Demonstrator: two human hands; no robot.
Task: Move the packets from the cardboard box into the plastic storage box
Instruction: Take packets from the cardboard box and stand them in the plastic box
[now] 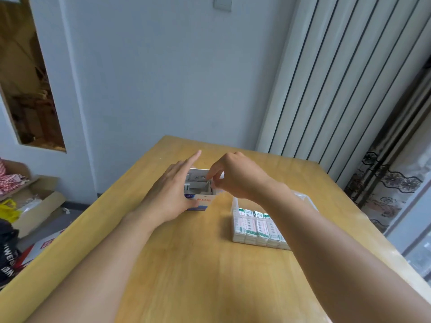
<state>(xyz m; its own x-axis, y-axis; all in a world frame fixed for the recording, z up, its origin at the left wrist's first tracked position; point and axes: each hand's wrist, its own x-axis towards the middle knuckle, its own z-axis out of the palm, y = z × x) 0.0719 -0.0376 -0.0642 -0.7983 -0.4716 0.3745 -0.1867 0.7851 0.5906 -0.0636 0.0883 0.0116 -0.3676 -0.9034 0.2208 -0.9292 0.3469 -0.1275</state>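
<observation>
A small white cardboard box (pixel 202 199) with red and blue print stands open in the middle of the wooden table (pixel 198 264). My left hand (pixel 170 194) grips its left side, index finger pointing out. My right hand (pixel 235 176) hovers over the box's right edge, fingers curled and pinching at something white and small; what it is, I cannot make out. To the right lies the clear plastic storage box (pixel 235 203), holding several white packets with green print (pixel 256 227) in rows. My right forearm hides part of it.
The table's far edge runs near the grey wall. On the floor at the left are open cardboard boxes (pixel 39 201), a yellow bag (pixel 8 210) and dark fabric. A white ribbed radiator (pixel 338 78) and a curtain (pixel 384 183) stand at the right.
</observation>
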